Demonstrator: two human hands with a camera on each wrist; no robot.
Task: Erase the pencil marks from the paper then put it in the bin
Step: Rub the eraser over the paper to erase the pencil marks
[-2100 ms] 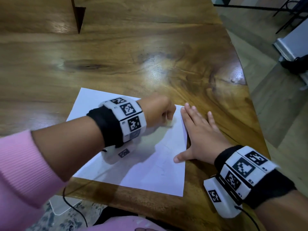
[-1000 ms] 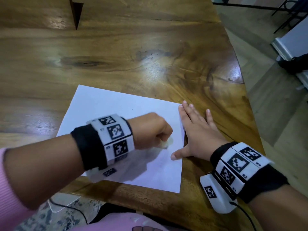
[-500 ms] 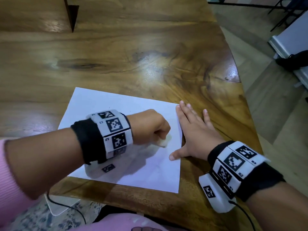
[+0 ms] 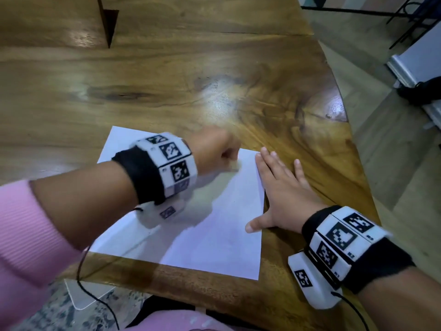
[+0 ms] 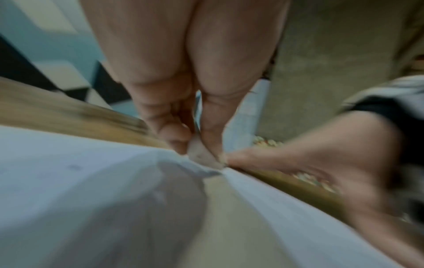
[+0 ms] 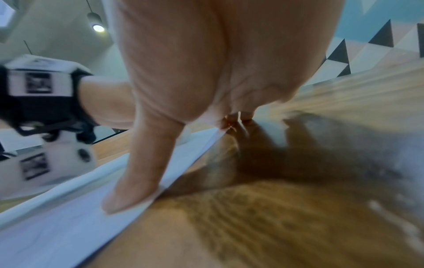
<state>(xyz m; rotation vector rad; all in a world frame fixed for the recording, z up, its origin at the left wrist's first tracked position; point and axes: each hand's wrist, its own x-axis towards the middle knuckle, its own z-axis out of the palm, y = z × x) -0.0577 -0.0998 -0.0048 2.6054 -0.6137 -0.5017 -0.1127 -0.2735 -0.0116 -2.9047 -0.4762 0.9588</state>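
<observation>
Paper (image 4: pixel 210 235): a white sheet lying flat on the wooden table (image 4: pixel 167 80), its near edge close to the table's near edge and its long axis running away from the person. Any pencil marks left on it are too faint to make out. Eraser (image 5: pixel 201 156): a small pale block touching the paper near the sheet's far right corner. It is pinched between the curled thumb and fingertips of the left hand (image 4: pixel 214 154), which reaches across the sheet from its left side. Right hand (image 4: pixel 281 199): flat, fingers straight and slightly spread. It lies along the paper's right edge, with the thumb (image 6: pixel 133 190) pressed on the sheet and the other fingers mostly on bare table beside it. The eraser tip sits just beside the right hand's fingertips, so further rubbing likely runs back along the sheet's long axis toward its near edge. No bin is in view.
</observation>
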